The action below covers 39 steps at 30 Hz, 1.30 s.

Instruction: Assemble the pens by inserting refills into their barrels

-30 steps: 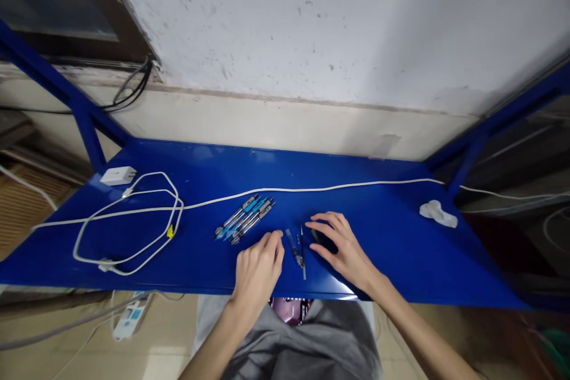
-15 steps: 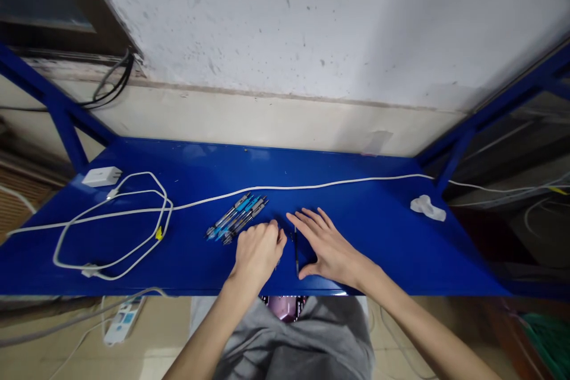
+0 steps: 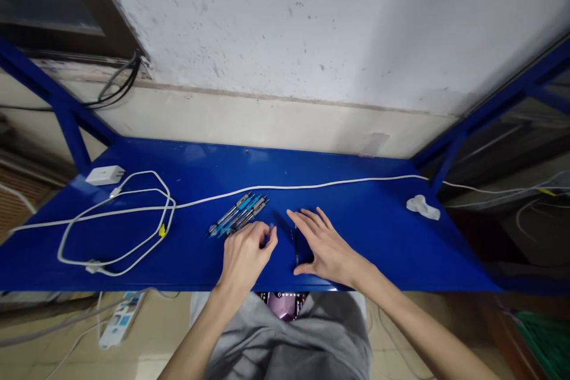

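Note:
My left hand [image 3: 244,250] is closed just in front of the pens, its fingers curled round a small clear piece [image 3: 272,228] that pokes out by the thumb; its kind I cannot make out. Behind that hand lies a bunch of click pens [image 3: 238,214] with blue, grey and clear barrels, side by side at a slant. To the right, my right hand [image 3: 327,247] rests with fingers spread and thumb apart. A thin dark pen refill [image 3: 297,243] lies between its fingertips and thumb. Tiny dark bits, too small to name, are beside the refill.
A white cable [image 3: 312,186] crosses the blue table [image 3: 365,219] behind the pens. At left are a looped white cable [image 3: 66,237] and a white charger [image 3: 105,175]. Crumpled white tissue [image 3: 423,207] lies at right. A lit phone [image 3: 283,306] is on my lap.
My left hand has shifted left, away from the refill and towards the pens, and the clear piece now shows in its fingers. My right hand has hardly moved.

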Each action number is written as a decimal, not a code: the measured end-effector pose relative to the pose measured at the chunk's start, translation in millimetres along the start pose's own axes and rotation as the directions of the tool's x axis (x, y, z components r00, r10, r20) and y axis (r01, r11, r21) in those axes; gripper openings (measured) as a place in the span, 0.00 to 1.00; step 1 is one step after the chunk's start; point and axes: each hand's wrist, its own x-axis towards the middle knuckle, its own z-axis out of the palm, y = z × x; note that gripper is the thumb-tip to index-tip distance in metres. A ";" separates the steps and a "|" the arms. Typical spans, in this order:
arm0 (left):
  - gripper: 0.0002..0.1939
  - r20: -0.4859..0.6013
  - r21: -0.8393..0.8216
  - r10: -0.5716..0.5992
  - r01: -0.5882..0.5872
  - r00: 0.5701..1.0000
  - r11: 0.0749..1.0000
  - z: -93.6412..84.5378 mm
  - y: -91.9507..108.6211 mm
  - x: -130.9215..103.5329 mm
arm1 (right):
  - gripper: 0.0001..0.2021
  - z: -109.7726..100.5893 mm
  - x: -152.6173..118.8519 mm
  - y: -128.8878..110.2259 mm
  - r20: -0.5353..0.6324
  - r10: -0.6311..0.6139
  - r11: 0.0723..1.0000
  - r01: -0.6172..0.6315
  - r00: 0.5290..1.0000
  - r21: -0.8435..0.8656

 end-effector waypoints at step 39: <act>0.10 -0.146 -0.205 0.513 -0.533 0.846 0.821 60.2 20.3 121.9 | 0.34 -9.1 93.3 92.0 -0.803 0.188 0.942 0.129 0.566 0.311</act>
